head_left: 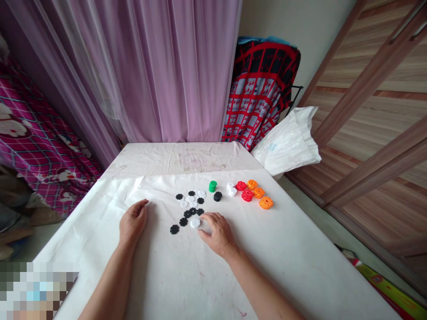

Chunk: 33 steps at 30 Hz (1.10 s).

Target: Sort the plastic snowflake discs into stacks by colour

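My left hand [132,222] rests on its side on the white cloth, fingers loosely stretched out, with nothing visible in it. My right hand [217,233] is open, its thumb and fingers apart around the right edge of a small stack of white notched plastic discs [195,222]. Whether the fingertips press on that stack I cannot tell. Black notched discs [183,222] lie scattered just left of and beyond it. Farther back, loose white discs [192,201] lie among more black ones [200,201].
Beyond my right hand stand stacks of green [212,186], black [218,196], white [231,190], red [247,194] and orange discs [266,203]. A white plastic bag [287,142] hangs at the table's [160,160] far right corner. Wooden wardrobe doors [367,115] rise at right.
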Each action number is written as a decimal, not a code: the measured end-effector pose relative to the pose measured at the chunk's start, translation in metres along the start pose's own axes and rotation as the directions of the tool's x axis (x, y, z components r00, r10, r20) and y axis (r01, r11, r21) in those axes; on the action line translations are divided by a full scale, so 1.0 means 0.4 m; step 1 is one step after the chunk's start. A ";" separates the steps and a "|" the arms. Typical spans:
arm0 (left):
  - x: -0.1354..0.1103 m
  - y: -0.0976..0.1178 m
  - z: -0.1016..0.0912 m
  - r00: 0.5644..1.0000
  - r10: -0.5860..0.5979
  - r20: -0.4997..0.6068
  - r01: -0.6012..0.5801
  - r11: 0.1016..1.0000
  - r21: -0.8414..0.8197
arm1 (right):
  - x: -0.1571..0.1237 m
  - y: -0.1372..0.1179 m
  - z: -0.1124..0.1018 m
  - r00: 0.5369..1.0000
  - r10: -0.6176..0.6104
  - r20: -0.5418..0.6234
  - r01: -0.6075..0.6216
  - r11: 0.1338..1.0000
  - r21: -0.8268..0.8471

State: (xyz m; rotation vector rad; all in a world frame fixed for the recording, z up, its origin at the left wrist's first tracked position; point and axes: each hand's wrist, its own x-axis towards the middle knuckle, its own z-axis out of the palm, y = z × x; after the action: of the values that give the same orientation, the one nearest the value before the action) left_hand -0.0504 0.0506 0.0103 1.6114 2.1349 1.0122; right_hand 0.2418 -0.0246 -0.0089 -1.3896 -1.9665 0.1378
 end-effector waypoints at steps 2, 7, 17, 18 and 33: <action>-0.009 0.003 0.000 1.000 0.020 0.004 -0.020 0.999 0.029 | 0.012 -0.025 0.013 0.999 0.026 0.040 -0.026 1.000 -0.004; -0.061 0.018 0.012 0.999 0.035 -0.006 -0.035 0.998 0.046 | 0.030 -0.038 0.031 0.996 0.060 0.064 -0.055 0.995 -0.086; -0.118 0.036 0.028 0.996 0.086 0.022 -0.087 0.994 0.071 | 0.030 -0.027 0.061 0.998 0.064 -0.006 -0.064 0.989 -0.131; -0.117 0.034 0.028 0.996 0.091 0.024 -0.093 0.993 0.074 | 0.026 -0.018 0.057 0.996 0.079 -0.029 -0.082 0.989 -0.126; -0.117 0.026 0.028 0.991 0.126 0.032 -0.129 0.988 0.084 | 0.010 0.078 -0.007 0.990 0.127 -0.068 -0.136 0.980 -0.144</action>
State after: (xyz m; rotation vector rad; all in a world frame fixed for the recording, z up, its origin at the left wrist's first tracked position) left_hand -0.0202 0.0129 0.0007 1.8116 2.1078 0.9421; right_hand 0.2672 -0.0090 -0.0196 -1.6024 -1.8677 0.0114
